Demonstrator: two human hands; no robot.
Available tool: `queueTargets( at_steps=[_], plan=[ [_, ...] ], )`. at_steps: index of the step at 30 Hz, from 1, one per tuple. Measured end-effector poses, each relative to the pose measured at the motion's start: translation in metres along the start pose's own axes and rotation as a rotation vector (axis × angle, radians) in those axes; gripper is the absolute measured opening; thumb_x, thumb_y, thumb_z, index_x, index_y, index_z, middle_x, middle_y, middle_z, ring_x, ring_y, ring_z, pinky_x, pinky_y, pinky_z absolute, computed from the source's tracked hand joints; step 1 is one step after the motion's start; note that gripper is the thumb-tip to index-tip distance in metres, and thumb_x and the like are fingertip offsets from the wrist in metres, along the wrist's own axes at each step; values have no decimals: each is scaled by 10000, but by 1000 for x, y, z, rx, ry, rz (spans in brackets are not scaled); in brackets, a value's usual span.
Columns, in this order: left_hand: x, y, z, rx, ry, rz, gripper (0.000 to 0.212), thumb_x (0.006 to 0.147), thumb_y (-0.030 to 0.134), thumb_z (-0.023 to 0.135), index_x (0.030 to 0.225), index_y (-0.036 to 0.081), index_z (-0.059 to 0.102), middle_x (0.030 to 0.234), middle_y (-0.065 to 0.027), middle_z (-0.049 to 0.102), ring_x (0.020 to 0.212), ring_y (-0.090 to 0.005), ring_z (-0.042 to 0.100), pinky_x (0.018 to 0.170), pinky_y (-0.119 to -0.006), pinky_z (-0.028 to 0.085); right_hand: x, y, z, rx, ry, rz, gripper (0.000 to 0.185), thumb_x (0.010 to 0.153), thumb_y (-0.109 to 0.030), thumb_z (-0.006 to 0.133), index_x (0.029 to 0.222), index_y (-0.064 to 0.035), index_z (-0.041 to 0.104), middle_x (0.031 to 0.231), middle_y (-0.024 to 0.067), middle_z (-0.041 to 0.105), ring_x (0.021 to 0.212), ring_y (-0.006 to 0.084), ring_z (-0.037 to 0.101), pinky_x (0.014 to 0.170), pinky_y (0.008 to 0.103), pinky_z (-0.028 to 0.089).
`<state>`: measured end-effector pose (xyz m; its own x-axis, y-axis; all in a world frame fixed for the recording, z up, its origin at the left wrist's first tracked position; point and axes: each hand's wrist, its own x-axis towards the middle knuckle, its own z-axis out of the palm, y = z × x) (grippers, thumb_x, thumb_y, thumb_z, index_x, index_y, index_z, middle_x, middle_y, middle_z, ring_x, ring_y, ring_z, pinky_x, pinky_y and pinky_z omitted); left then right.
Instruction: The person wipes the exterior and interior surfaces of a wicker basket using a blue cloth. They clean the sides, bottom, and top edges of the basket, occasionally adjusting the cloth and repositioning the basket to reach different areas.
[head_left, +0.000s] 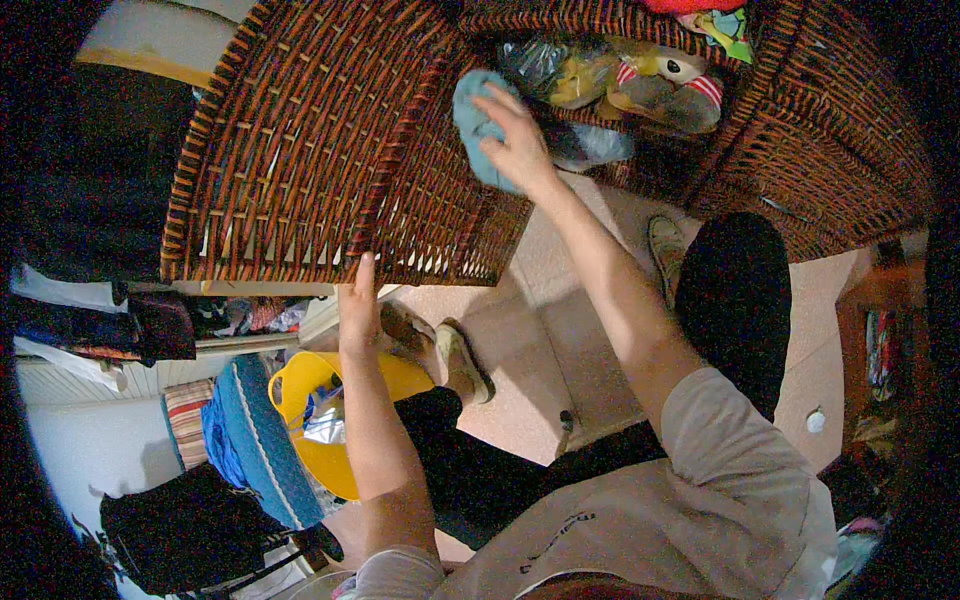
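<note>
A large brown wicker cabinet fills the upper part of the view, its left woven door (315, 142) swung outward. My left hand (360, 304) touches the lower edge of that door, with the thumb along the weave; how firmly it grips is unclear. My right hand (517, 139) lies on a light blue cloth (469, 131) against the inner side of the door, its fingers blurred and partly spread. Beside it, a shelf of the cabinet holds plastic-wrapped items (667, 97), one with red and white stripes. The right woven door (832, 157) also stands out from the cabinet.
A yellow flexible tub (326, 469) with things in it stands at the lower left, beside a blue padded item (262, 450) and a black bag (187, 529). Clothes (157, 326) lie on a shelf at the left. A small white object (815, 421) is on the floor.
</note>
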<state>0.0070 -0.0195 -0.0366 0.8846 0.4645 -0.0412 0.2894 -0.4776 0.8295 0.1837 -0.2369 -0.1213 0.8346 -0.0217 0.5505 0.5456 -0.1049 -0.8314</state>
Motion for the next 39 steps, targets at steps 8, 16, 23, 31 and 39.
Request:
queueTargets(
  at_steps=[8,16,23,31,39],
  plan=[
    [17,-11,-7,179,-18,-250,511,902,399,525,1021,-94,584,969,-85,594,870,-130,511,790,-287,419,16,3,22,-81,-7,-82,629,708,-60,586,1316,-112,435,1453,163,250,1327,337,253,1066,378,254],
    [13,-16,-4,-5,-36,-30,473,911,367,516,1125,-53,554,1067,-102,585,981,-179,527,867,-298,404,-52,-44,57,28,-36,-160,526,572,-36,641,1089,-132,621,1243,125,433,1193,327,387,1020,402,307],
    [17,-34,-4,-132,-51,112,428,914,345,519,1136,-19,555,1071,-75,583,969,-169,527,851,-298,410,-78,-59,64,30,-244,-259,488,580,-26,677,1049,-160,647,1213,102,466,1171,311,423,989,389,368],
    [9,-11,-7,134,-41,-69,450,903,415,508,996,-12,614,871,-45,593,742,-128,480,669,-286,401,-23,15,36,-8,71,-72,551,604,-81,647,1150,-119,583,1268,155,433,1217,311,400,1004,362,350],
    [12,-7,-4,175,-9,-166,418,903,409,509,907,1,599,716,13,513,599,-87,361,509,-265,304,-21,37,37,57,65,88,726,599,-171,751,1263,-72,475,1346,170,334,1260,310,342,1024,367,315]
  ],
)
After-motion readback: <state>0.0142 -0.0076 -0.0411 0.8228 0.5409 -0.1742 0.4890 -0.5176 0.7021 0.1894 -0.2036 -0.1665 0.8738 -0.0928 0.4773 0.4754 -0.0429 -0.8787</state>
